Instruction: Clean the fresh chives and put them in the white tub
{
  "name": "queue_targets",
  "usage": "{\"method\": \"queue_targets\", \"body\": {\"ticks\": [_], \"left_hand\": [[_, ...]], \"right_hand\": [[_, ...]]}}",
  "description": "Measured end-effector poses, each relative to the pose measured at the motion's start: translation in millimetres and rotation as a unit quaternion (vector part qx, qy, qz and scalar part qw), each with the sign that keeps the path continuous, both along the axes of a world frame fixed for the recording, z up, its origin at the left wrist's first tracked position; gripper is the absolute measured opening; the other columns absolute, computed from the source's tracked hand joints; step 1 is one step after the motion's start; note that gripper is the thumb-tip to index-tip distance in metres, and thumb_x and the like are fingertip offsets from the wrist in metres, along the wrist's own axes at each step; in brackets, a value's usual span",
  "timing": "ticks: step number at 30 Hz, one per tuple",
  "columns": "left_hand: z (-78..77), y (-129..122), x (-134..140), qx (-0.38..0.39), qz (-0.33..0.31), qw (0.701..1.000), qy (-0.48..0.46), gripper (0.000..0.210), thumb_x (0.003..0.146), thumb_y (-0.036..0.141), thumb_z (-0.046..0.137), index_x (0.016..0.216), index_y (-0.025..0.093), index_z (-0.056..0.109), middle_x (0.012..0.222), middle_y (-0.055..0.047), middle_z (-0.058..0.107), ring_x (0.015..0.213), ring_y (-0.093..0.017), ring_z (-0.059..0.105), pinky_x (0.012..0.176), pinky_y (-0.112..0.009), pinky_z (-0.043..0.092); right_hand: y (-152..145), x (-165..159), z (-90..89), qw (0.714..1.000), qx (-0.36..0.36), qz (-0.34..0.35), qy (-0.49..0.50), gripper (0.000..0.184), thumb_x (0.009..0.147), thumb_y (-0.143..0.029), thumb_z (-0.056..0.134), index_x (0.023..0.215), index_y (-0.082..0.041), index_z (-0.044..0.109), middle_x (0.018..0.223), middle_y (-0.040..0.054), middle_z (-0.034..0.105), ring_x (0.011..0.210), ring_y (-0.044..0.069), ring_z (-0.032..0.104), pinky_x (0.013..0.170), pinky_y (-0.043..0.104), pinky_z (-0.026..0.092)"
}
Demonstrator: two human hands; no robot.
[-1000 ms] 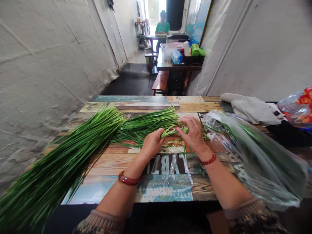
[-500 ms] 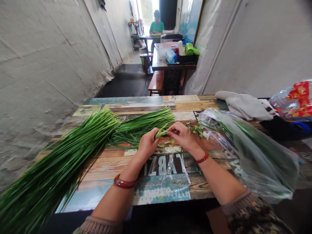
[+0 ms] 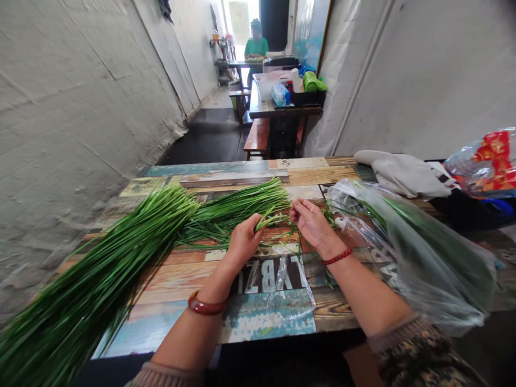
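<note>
My left hand (image 3: 243, 239) is closed around a small bunch of garlic chives (image 3: 271, 218), whose pale ends point right. Just beyond those ends, my right hand (image 3: 313, 227) has thumb and fingers pinched together; whatever may be between them is too small to make out. A large heap of garlic chives (image 3: 121, 263) covers the left of the table and hangs past its front edge. Behind my left hand lies a smaller pile of chives (image 3: 245, 204). Loose trimmings (image 3: 293, 234) are scattered under and around my right hand.
On the right, a clear plastic bag (image 3: 439, 269) holds more greens. Grey cloth (image 3: 407, 174) and a red-printed plastic package (image 3: 494, 161) lie behind it. A scrap of clear film (image 3: 282, 274) rests on the patchwork table (image 3: 177, 277). Farther off, a person in green (image 3: 256, 48) sits at another table.
My right hand has moved slightly right, away from the chive ends, and turned so more of its palm shows. My left hand keeps its hold on the bunch.
</note>
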State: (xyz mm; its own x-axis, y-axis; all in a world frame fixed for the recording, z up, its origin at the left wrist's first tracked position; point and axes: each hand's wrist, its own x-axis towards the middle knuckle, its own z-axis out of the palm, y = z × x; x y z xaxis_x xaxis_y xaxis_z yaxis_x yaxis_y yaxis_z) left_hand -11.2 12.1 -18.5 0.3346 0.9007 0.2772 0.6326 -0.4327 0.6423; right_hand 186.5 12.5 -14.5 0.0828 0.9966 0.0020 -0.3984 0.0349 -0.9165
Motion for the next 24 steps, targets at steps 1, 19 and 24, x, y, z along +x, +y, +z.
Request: {"method": "queue_targets", "body": {"ticks": [1,19,24], "left_hand": [[-0.2,0.1,0.0,0.000,0.000,1.000,0.000,0.021,0.090,0.028,0.044,0.070,0.020,0.043,0.066,0.004,0.045,0.062,-0.011,0.039,0.060,-0.023,0.026],[0.0,0.7,3.2,-0.013,-0.011,1.000,-0.010,0.021,0.090,0.029,0.044,0.071,0.020,0.045,0.067,0.004,0.047,0.063,-0.011,0.041,0.061,-0.023,0.029],[1.7,2.1,1.6,-0.016,-0.005,0.999,-0.043,0.022,0.090,0.029,0.043,0.071,0.019,0.047,0.067,0.004,0.047,0.065,-0.011,0.044,0.063,-0.022,0.032]], "right_hand": [[-0.1,3.3,2.2,0.999,0.020,-0.012,-0.045,0.029,0.073,-0.048,0.071,0.078,-0.021,0.061,0.070,-0.0046,0.056,0.065,0.011,0.051,0.062,0.024,0.041],[-5.1,-26.6,-14.8,0.996,0.034,-0.032,-0.077,0.021,0.073,-0.040,0.071,0.077,-0.020,0.067,0.073,-0.0020,0.064,0.068,0.012,0.054,0.066,0.024,0.043],[2.9,-0.9,-10.2,0.993,0.030,-0.105,-0.045,0.024,0.074,-0.043,0.071,0.078,-0.020,0.066,0.074,-0.0026,0.063,0.065,0.010,0.051,0.064,0.023,0.040]]}}
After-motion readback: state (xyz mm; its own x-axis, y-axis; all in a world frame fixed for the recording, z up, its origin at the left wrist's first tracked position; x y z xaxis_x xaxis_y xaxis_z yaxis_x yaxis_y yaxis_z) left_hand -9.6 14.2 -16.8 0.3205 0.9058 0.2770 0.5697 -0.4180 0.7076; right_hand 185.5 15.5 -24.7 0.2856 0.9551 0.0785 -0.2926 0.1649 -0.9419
